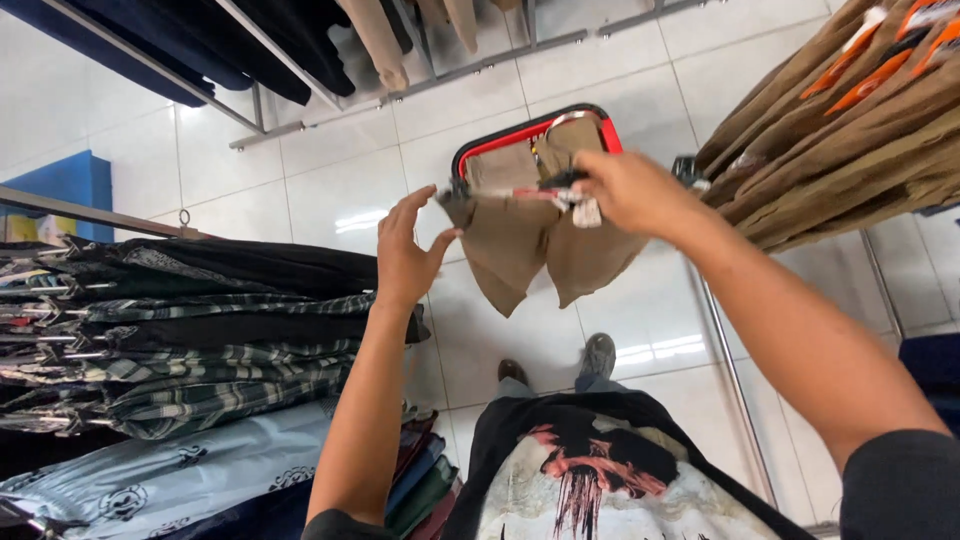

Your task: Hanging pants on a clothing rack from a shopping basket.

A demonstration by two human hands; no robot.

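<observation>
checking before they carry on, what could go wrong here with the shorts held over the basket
The right hand alone grips the brown shorts at the hanger; the left hand touches only one corner, so they might slip off the clips.

If dropped, they may miss the red basket and land on the tiled floor.

Leaving open white floor (330, 190) from 9 to 12 o'clock of the brown shorts (540, 240), between the racks. Crowding in at 8 o'clock: hanging plaid garments (200, 340), just beside the left hand (405, 255). Blocking at 3 o'clock: brown hanging trousers (850, 140), close to the right hand (630, 190). Sitting below the shorts: red basket (530, 130). Closing off 11 o'clock: dark clothes rail (200, 50).
</observation>
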